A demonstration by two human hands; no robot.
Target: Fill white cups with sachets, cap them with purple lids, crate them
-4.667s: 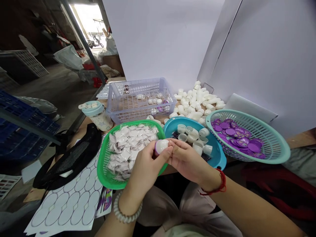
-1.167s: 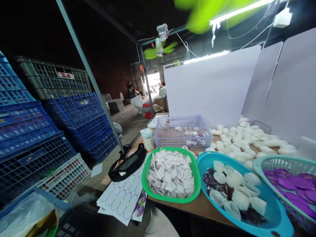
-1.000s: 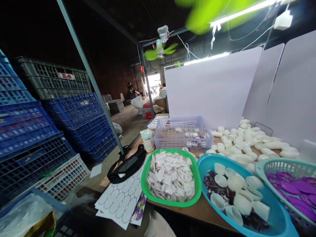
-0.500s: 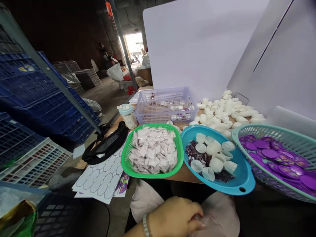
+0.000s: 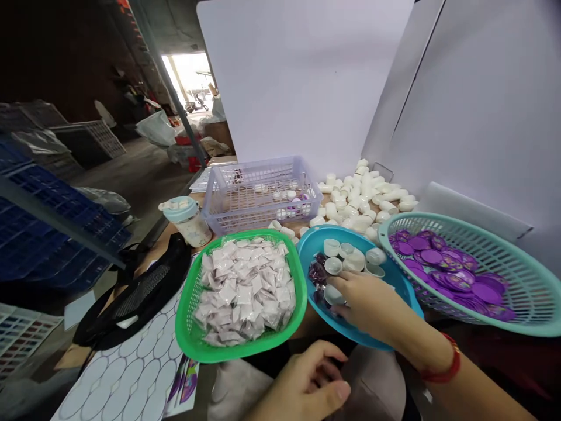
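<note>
My right hand [image 5: 366, 304], with a red cord at the wrist, reaches into the blue oval basin [image 5: 315, 234]. Its thumb and fingers are around a small white plastic cup [image 5: 333, 295]. Other white cups [image 5: 353, 260] and small dark purple packets [image 5: 317, 271] lie in the same basin. Above my lap, my left hand [image 5: 313, 383] has its fingers loosely curled and the thumb apart, with nothing visible between them. Just beyond it stands a green basket [image 5: 182, 333] full of small clear-wrapped pale packets [image 5: 245, 292].
At right, a pale teal basket [image 5: 539, 280] holds purple discs [image 5: 447, 269]. White cups [image 5: 363, 196] are heaped behind. A lilac crate [image 5: 258, 219], a lidded jar [image 5: 188, 222], a black bag [image 5: 144, 292] and sheets printed with ovals [image 5: 127, 368] are at back and left.
My right hand has come into view and gone into the blue basin, around a cup. My left hand has opened somewhat over my lap. The view has swung to the right.
</note>
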